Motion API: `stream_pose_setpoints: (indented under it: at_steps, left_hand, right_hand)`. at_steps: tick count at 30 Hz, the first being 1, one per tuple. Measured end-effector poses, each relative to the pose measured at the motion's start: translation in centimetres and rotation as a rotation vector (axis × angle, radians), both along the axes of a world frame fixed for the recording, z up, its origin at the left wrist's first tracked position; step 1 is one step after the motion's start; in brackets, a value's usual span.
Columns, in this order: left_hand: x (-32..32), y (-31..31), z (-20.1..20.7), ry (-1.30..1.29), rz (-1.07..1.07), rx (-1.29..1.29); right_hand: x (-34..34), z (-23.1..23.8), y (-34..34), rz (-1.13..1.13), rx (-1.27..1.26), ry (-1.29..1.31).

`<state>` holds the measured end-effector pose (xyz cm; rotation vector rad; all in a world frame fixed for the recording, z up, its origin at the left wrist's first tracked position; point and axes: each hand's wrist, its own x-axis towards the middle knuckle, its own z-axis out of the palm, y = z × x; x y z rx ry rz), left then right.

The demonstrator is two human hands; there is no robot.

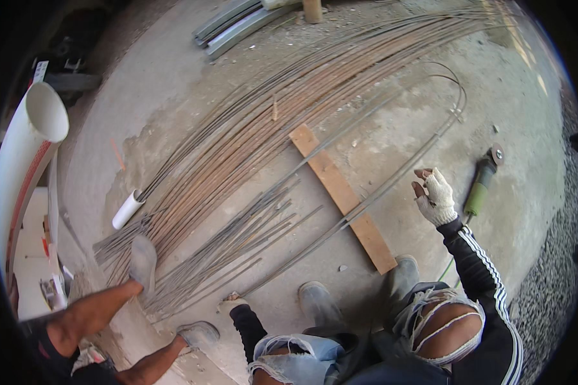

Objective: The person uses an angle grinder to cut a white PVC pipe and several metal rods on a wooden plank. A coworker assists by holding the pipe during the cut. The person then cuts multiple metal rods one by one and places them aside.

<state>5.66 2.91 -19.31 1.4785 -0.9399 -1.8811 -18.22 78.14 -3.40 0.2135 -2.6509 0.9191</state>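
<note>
One gloved right hand [437, 199] raised, fingers half-curled and apart, left of green grinder [478, 187]; left hand [233, 302] at near end of bent rods [348, 220] across wooden plank [333, 182], can't tell if fingers clamp.

Building site or rough work yard, from where I stand: long steel rods [237, 151] spread over a bare concrete floor [514, 154], angle grinder [477, 194] lying on it, metal channels [237, 37], big white pipe [18, 160], loose gravel [546, 301] along the edge.
</note>
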Motion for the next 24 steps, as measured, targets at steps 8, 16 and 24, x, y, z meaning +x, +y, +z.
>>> stream_pose_setpoints:
  at_steps: [8, 16, 24]
  left_hand:
    - [-12.9, -4.7, 26.5, -0.509, -0.581, -0.029]
    - [-17.8, 0.4, 56.4, -0.832, -0.954, 0.263]
    - [-14.3, 10.4, 54.0, -0.672, -0.997, 0.415]
  right_hand:
    - [7.1, -3.8, 14.2, -1.172, 0.167, -0.362]
    - [4.4, -7.3, 19.3, -1.195, 0.045, -0.759]
    - [4.2, -9.5, 22.4, -1.140, 0.115, -0.713]
